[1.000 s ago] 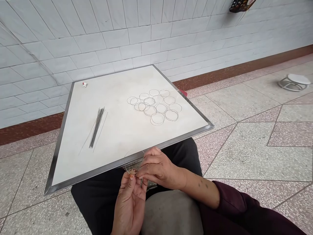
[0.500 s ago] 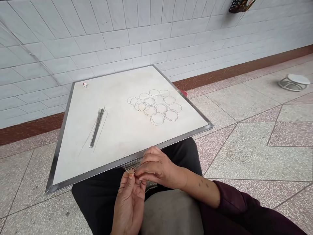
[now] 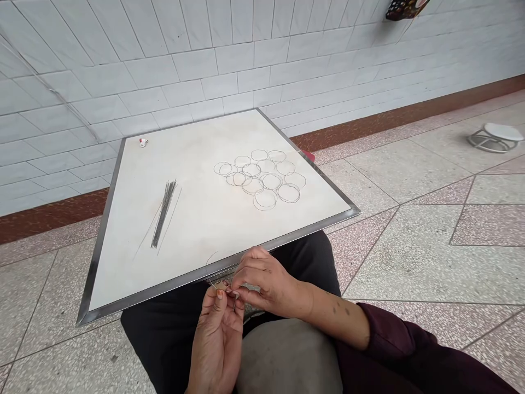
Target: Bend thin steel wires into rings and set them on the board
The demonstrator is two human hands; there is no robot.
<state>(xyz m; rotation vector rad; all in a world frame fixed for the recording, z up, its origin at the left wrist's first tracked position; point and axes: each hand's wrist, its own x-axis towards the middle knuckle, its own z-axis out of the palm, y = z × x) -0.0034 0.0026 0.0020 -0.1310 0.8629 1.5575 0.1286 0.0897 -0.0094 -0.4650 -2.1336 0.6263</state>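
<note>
A thin wire loop (image 3: pixel 207 268) is held over my lap at the table's front edge. My left hand (image 3: pixel 219 339), palm up, pinches the loop's lower part between thumb and fingers. From the right, my right hand (image 3: pixel 262 282) grips the same wire close to the left fingertips; the exact point it holds is hidden by the fingers. Several wire rings (image 3: pixel 289 192) lie overlapping on the right half of the white table (image 3: pixel 197 219). On its left half is a bundle of straight wires (image 3: pixel 163 214), with a few loose ones beside it.
A small red and white object (image 3: pixel 143 143) sits at the table's back left corner. The metal rim (image 3: pixel 287 236) runs just beyond my hands. A white tiled wall stands behind the table, and a round white stool (image 3: pixel 496 137) is on the floor far right.
My right hand's fingers have shifted slightly at the wire, and more of the loop's curve now shows above the left fingertips. Rings and straight wires lie as before.
</note>
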